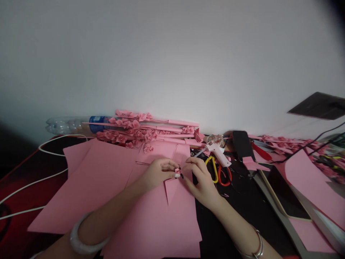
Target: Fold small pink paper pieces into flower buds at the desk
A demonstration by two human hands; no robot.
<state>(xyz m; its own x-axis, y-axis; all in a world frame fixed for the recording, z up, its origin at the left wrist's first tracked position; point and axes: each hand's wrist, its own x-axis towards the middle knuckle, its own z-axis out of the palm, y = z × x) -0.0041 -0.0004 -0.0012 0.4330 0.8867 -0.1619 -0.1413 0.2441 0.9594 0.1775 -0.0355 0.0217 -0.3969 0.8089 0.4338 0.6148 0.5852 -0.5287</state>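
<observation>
A small pink paper flower [178, 171] is pinched between the fingertips of my left hand [161, 172] and my right hand [198, 178]. Both hands are above large pink paper sheets [161, 223] at the middle of the table. Just beneath the fingers lies a pointed piece of folded pink paper [171, 190]. Another little pink flower [148, 148] rests on the paper beyond my left hand. Part of the held flower is hidden by the fingers.
Paper flower stems [134, 135] and a plastic bottle [67, 125] lie along the wall. To the right are a white glue gun [219, 153], scissors with red and yellow handles [224, 176], a phone [242, 144] and a tablet [283, 192]. A white cable [32, 182] crosses the left side.
</observation>
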